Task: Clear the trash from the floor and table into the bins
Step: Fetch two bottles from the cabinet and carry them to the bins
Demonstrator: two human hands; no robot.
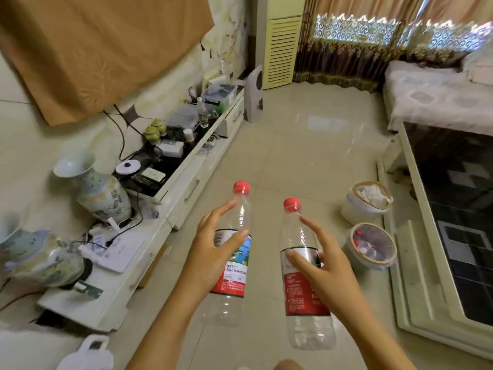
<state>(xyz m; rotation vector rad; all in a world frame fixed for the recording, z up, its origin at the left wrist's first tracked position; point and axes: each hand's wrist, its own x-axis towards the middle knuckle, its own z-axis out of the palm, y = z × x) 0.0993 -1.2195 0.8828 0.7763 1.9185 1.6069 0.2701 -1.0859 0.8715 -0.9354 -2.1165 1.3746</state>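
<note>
The left hand (210, 252) curls thumb and fingers round a clear, empty plastic bottle with a red cap and red-and-green label (234, 252), and the right hand (317, 265) grips a second clear red-capped bottle (301, 276) the same way, both held above the pale tiled floor (293, 145). Beside the white, dark-topped coffee table (416, 276) stand two round bag-lined bins: the nearer bin (372, 245) holds red-and-white scraps, the farther bin (366, 200) white litter.
</note>
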